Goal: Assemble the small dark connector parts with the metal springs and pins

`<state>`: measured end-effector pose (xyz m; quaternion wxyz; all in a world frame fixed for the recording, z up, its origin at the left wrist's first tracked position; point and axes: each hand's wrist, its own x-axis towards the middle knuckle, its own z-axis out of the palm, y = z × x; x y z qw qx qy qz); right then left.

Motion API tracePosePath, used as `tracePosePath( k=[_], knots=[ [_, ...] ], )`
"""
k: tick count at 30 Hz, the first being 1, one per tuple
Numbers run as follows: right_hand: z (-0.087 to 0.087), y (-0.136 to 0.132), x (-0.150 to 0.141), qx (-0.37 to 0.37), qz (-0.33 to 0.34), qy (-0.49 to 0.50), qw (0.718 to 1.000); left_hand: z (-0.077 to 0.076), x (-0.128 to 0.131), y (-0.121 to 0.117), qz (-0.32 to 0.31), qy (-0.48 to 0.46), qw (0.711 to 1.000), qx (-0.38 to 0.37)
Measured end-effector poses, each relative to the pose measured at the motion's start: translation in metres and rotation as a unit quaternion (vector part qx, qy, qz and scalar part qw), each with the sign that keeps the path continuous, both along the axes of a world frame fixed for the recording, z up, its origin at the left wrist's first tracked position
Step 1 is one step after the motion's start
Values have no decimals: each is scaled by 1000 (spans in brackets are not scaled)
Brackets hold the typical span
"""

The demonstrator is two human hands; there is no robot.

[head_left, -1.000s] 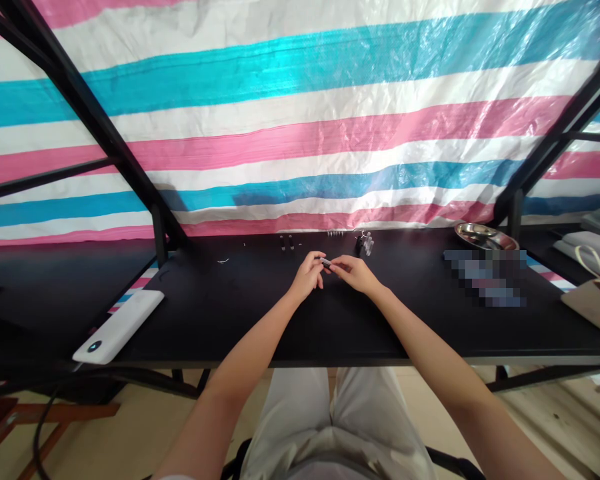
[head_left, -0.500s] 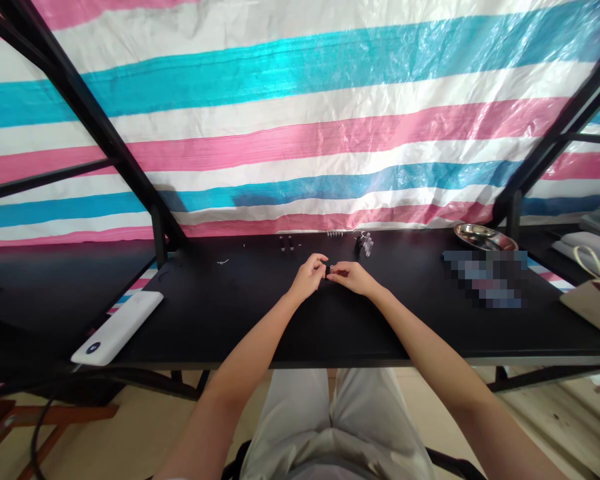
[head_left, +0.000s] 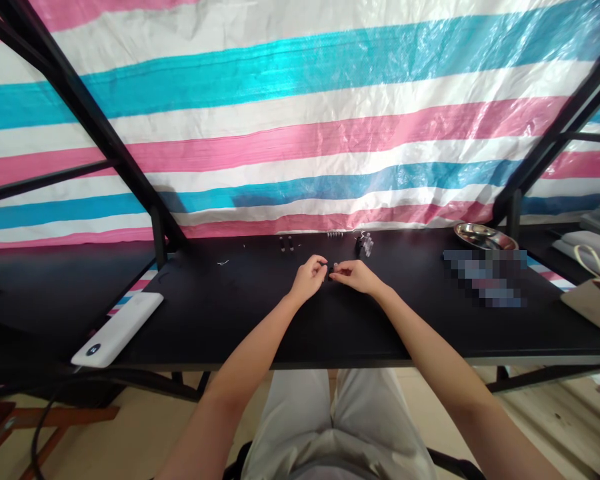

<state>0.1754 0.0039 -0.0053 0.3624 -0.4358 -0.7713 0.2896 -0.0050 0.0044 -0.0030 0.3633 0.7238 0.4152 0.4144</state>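
Note:
Over the middle of the black table, my right hand [head_left: 355, 276] pinches a small black piece [head_left: 331, 273] with a clear bit at its top; its exact kind is too small to make out. Just left of it, my left hand [head_left: 310, 277] has curved fingers, index and thumb a little apart, with nothing visible between them. A narrow gap separates the left fingertips from the piece. Behind the hands stand two small black pieces with clear ends [head_left: 287, 244]. A row of tiny metallic parts [head_left: 335, 235] and a cluster of clear and black pieces [head_left: 365, 245] lie near the back edge.
A white power bank [head_left: 120, 329] with a cable lies at the left. A round metal tray [head_left: 485, 237] sits back right, beside a blurred patch [head_left: 485, 280]. A beige bag [head_left: 593, 303] is at the far right. Striped sheeting [head_left: 300, 133] and black frame bars [head_left: 95, 120] rise behind.
My left fingertips have come away from the small black piece, which stays in my right fingers. The piece has shifted slightly to the right.

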Motion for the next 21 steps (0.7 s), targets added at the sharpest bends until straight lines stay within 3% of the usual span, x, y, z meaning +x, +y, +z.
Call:
tracePosePath(
  k=[2,4,6,9,13,21],
  knots=[
    [1,3,10,28,-40,-19,999,-2,-1,2,23,5,1000,12],
    [-1,8,25,55,-123,-51,990,-3,-1,4,34,12,999,18],
    [-5,14,39,57,-215,-79,972,-6,-1,4,29,20,999,26],
    [-14,21,54,50,-285,-111,951,-9,-1,4,17,42,998,40],
    [-22,24,58,50,-325,-118,937,-11,-1,5,25,70,996,58],
    [-23,24,53,48,-338,-116,933,-10,-2,6,29,99,992,76]
  ],
)
